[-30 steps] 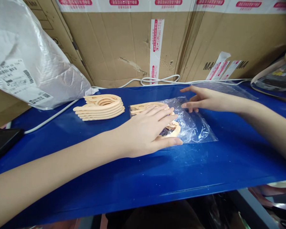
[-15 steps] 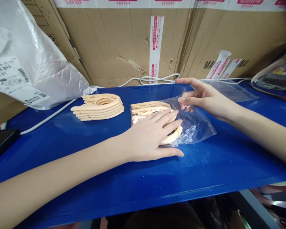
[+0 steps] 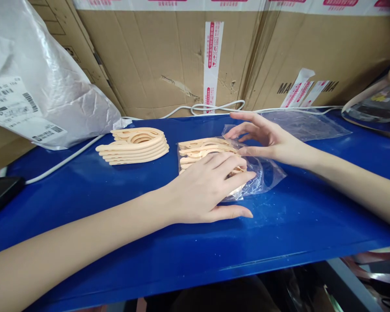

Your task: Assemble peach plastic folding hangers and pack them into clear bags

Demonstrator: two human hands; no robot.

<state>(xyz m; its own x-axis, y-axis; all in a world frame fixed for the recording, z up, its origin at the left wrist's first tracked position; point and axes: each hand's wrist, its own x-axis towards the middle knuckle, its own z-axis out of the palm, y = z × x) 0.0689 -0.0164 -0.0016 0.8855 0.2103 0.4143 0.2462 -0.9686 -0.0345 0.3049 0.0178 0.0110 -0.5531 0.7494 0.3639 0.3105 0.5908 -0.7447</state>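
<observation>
A clear plastic bag (image 3: 269, 175) lies on the blue table, with several beige curved plastic pieces (image 3: 201, 145) inside that look like folded hangers. My left hand (image 3: 211, 186) rests flat across the bag and covers part of its contents, its fingers stretched and the thumb out to the side. At the bag's upper right edge is my right hand (image 3: 263, 136), fingers apart and curved over the loose film, thumb below them. To the left stands a neat stack of the same beige pieces (image 3: 136, 147), unbagged and touched by neither hand.
Another clear bag (image 3: 302, 123) lies flat at the back right. Large cardboard boxes (image 3: 149, 60) line the rear, with a white cable (image 3: 188, 110) along their foot. A silvery mailing bag (image 3: 52, 95) leans at left, near a black device (image 3: 3, 195). A transparent container (image 3: 377, 106) stands far right.
My right hand has moved slightly left and onto the bag, and the loose film at the right has drawn inward. My left hand has shifted a little, its fingers more bent.
</observation>
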